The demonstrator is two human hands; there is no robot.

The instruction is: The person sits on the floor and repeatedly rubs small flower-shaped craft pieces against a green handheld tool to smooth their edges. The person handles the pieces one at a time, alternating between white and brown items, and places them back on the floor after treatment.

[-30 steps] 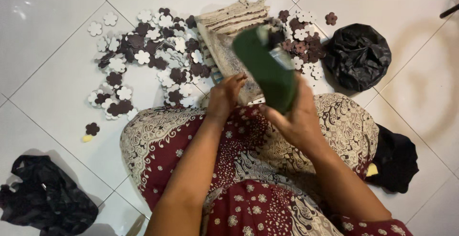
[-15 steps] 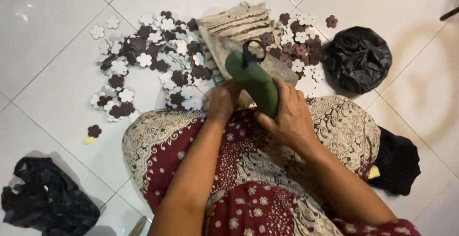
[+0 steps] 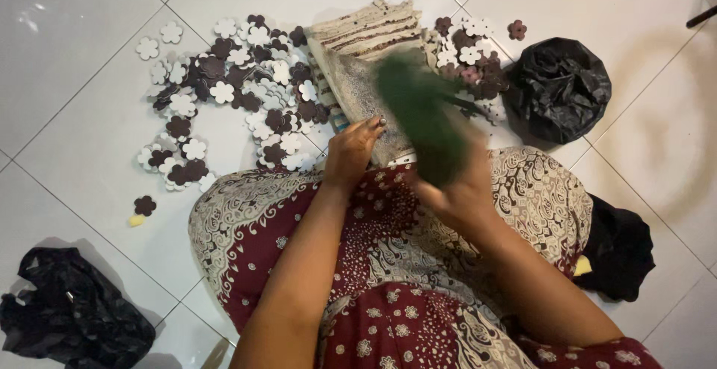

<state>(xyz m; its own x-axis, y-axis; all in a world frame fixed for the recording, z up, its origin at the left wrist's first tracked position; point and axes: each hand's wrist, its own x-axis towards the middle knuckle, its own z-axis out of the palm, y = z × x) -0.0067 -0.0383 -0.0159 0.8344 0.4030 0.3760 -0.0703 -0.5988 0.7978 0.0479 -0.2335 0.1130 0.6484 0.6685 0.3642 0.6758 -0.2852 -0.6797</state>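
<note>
- My right hand (image 3: 464, 193) grips the green bottle (image 3: 422, 122); a second ago it stood upright and sharp, now it is tilted over the fabric bundle (image 3: 358, 78) and motion-blurred, so I judge I am shaking or tipping it.
- My left hand (image 3: 351, 152) has stayed on the bundle's edge, fingers curled, pinning it on my lap.
- Flower cutouts (image 3: 224, 92) lie scattered left of the bundle; a black bag (image 3: 556, 89) sits right.
- Nothing blocks the bottle.

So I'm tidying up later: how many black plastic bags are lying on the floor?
2: one black plastic bag at upper right beside the flower cutouts, another at lower left. The dark bundle at right may be cloth.
</note>
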